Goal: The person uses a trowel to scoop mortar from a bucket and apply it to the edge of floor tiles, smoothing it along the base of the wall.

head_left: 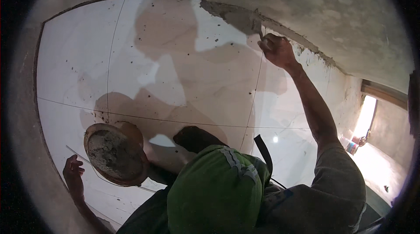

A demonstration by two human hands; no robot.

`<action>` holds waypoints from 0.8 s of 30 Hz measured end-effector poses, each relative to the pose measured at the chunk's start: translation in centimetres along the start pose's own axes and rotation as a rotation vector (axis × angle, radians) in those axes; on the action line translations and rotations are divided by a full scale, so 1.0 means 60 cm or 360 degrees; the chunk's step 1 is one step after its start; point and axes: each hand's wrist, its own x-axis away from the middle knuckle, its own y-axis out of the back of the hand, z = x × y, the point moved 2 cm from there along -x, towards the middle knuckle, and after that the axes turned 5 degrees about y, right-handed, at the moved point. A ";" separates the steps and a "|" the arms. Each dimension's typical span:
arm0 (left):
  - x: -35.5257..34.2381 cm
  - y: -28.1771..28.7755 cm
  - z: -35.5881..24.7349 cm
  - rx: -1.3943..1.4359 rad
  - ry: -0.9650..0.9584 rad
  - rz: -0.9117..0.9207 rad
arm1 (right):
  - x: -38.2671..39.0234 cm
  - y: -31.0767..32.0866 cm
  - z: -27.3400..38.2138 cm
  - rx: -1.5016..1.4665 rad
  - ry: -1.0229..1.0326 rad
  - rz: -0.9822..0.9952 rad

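Observation:
My right hand [278, 51] reaches up and right with its fingers wrapped round a small tool, apparently a trowel [261, 37], mostly hidden by the hand. The tool meets a band of wet grey mortar [238, 19] where the white tiles run up to the rough wall. My left hand [73, 173] is at the lower left, fingers half bent and apart, holding nothing visible. Beside it, not touched by it, a round brownish bowl [141, 177] holds a rough heap of grey mortar [111, 155].
Large white tiles [223, 103] with thin dark joints carry scattered mortar crumbs and shadows. A grey wall [323, 11] borders them. A dark shoe [199, 139] rests near the bowl, and green cloth [210, 194] fills the lower middle. Bright light enters through an opening [366, 116] at right.

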 end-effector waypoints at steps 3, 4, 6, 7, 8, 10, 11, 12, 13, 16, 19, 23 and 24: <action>0.000 0.002 0.016 0.0166 0.0085 -0.0017 | -0.005 0.002 -0.022 -0.0127 0.0067 0.0428; -0.001 0.003 0.017 0.0067 0.0038 -0.0014 | -0.014 0.001 -0.030 -0.0110 0.0061 0.0444; -0.007 0.003 0.016 -0.0046 -0.0015 -0.0002 | -0.031 -0.014 -0.047 -0.0829 -0.0426 0.0879; -0.010 0.002 0.015 -0.0027 -0.0045 0.0000 | -0.045 -0.017 -0.052 -0.0849 -0.0522 0.0967; -0.013 0.001 0.014 -0.0035 -0.0026 -0.0019 | -0.062 -0.018 -0.053 -0.0881 -0.0490 0.0934; -0.013 0.000 0.009 -0.0056 -0.0122 -0.0012 | -0.102 -0.022 -0.046 -0.0769 -0.0421 0.0875; -0.013 -0.001 0.008 -0.0129 -0.0118 -0.0019 | -0.121 -0.025 -0.039 -0.0791 -0.0410 0.0883; -0.010 -0.001 0.006 -0.0110 -0.0174 -0.0019 | -0.141 -0.028 -0.031 -0.0828 -0.0421 0.0869; -0.008 0.000 0.006 -0.0039 -0.0142 -0.0028 | -0.156 -0.030 -0.022 -0.0867 -0.0429 0.0865; 0.002 0.003 0.010 0.0005 -0.0090 -0.0049 | -0.187 -0.039 0.012 -0.0959 -0.0227 0.0825; 0.017 0.006 0.019 -0.0010 -0.0080 -0.0050 | -0.174 -0.058 0.047 -0.0787 -0.0240 0.0471; 0.033 0.009 0.041 0.0129 0.0002 -0.0046 | -0.143 -0.065 0.114 -0.0150 0.0248 -0.0184; 0.036 0.010 0.047 0.0127 0.0006 -0.0045 | -0.135 -0.057 0.128 -0.0173 0.0354 -0.0267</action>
